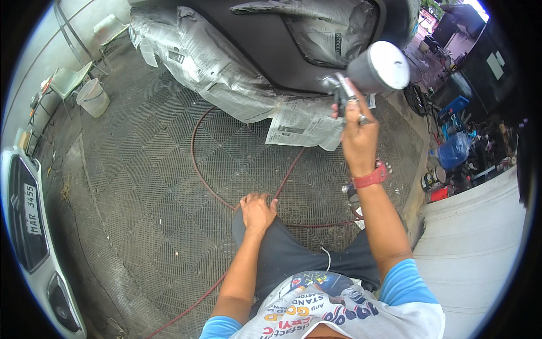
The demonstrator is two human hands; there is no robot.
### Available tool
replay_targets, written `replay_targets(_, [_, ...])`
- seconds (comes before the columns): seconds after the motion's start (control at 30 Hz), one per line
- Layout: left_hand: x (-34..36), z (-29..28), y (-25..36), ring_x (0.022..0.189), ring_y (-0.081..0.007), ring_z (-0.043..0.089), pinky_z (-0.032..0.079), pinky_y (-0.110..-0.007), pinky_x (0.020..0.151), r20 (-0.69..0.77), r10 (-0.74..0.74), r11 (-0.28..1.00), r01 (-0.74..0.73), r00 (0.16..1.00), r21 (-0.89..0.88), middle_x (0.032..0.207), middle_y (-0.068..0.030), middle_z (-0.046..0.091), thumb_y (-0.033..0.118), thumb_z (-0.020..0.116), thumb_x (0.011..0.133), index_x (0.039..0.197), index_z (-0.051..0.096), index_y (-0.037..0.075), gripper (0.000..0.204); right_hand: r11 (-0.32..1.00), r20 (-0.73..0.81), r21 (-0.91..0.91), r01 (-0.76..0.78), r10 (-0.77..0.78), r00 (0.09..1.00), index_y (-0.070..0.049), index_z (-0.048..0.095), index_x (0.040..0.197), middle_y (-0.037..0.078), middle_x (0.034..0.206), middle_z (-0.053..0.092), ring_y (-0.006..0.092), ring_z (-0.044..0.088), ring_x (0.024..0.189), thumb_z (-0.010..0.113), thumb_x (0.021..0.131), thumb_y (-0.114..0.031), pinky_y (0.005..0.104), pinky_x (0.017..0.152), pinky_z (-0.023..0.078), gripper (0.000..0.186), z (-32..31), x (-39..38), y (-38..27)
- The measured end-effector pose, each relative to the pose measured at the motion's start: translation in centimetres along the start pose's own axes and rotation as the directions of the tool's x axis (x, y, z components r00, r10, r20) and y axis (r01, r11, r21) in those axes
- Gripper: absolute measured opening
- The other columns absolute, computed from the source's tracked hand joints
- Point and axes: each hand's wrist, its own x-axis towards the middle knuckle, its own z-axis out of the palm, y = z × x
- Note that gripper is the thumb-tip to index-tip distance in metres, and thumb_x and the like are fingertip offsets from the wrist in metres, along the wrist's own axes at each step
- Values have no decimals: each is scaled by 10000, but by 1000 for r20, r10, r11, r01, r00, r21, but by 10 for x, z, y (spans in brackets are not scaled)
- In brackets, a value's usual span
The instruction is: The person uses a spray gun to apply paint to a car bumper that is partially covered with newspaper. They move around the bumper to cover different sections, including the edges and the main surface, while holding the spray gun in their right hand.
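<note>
My right hand [357, 133] grips a metal spray gun [343, 91] with a grey, white-lidded cup [379, 66] on it. The gun points at a dark grey car body panel [254, 42], whose lower edge and cut-out are masked with paint-dusted newspaper [299, 123]. Whether spray is coming out, I cannot tell. My left hand [258, 213] lies on my knee in grey trousers [282, 254], fingers loosely bent over it and holding nothing. A red hose [195, 150] runs across the grated floor [147, 181] beneath me.
A white car front [56, 294] stands at the left edge. Along the back-left wall are pale chairs [72, 79] and a white bucket [90, 99]. At the right are a blue container [453, 151], assorted clutter and a pale corrugated surface [468, 226].
</note>
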Motion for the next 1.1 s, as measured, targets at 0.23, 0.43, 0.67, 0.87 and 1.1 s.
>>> replay_targets(0.23, [5,3,11,1285,-337,650,379,-512,1190,36,2,1000,-3,999,15,1236,-167,784,357,810,939,1203,816,65,393,1000,264,30,6,-14,964,-92,630,1554,170,1305,785,198,753,1066,598,1148,-442,374,973,575,537,40,-37,16])
replay_targets(0.43, [2,2,16,1300,-338,645,375,-519,1195,40,15,999,-17,999,31,1252,-162,782,362,811,940,1208,814,68,398,992,114,-1,-130,129,985,-112,606,1590,110,1222,791,140,719,951,565,1166,-411,324,890,580,521,-3,-45,31])
replay_targets(0.67, [-2,-1,19,1312,-342,638,371,-525,1200,25,28,999,-28,999,31,1266,-158,780,376,801,949,1222,811,60,417,996,-168,-57,-63,52,984,-70,575,1609,101,1157,782,143,724,969,518,1181,-354,322,852,589,516,-50,-53,47])
replay_targets(0.87, [1,2,29,1309,-341,639,370,-528,1203,45,52,997,-55,998,50,1262,-155,782,374,792,955,1219,813,67,406,998,46,-21,-65,66,997,-148,582,1618,178,1271,773,177,763,1042,579,1148,-345,347,912,604,509,0,-76,60])
replay_targets(1.1, [1,3,41,1292,-334,649,366,-530,1206,39,44,996,-47,998,73,1251,-148,784,367,791,956,1221,813,76,395,988,153,-77,133,-120,981,-79,591,1591,178,1504,695,266,784,1136,564,1148,-450,400,973,614,578,47,-105,119])
